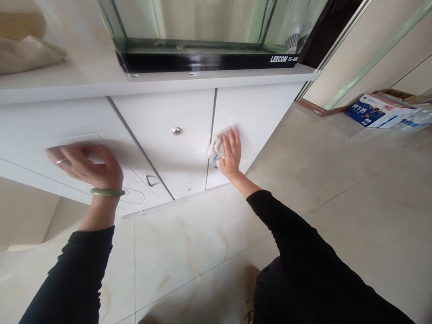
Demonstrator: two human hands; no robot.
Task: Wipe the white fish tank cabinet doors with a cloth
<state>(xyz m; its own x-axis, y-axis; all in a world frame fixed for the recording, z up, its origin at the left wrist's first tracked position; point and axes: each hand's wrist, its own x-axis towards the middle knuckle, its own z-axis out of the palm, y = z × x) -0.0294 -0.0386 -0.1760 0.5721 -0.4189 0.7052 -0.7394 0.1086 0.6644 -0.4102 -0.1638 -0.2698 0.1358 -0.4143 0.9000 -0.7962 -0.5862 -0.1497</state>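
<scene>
Head view: right hand (231,153), fingers flat, presses a white cloth (216,145) against the right cabinet door (256,117), frame centre, beside the door gap. Left hand (86,165), loosely open and holding nothing, rests on the left door (37,135), well apart.

We note a white cabinet (162,135) on pale floor tiles (337,202), bearing a glass tank (209,40); cardboard box (374,110) on floor.

Our left hand (86,165) hangs with fingers loosely curled, wrist bent, forearm raised. Our right arm stretches far forward, the right hand (231,154) flat, fingers together and pointing up.
</scene>
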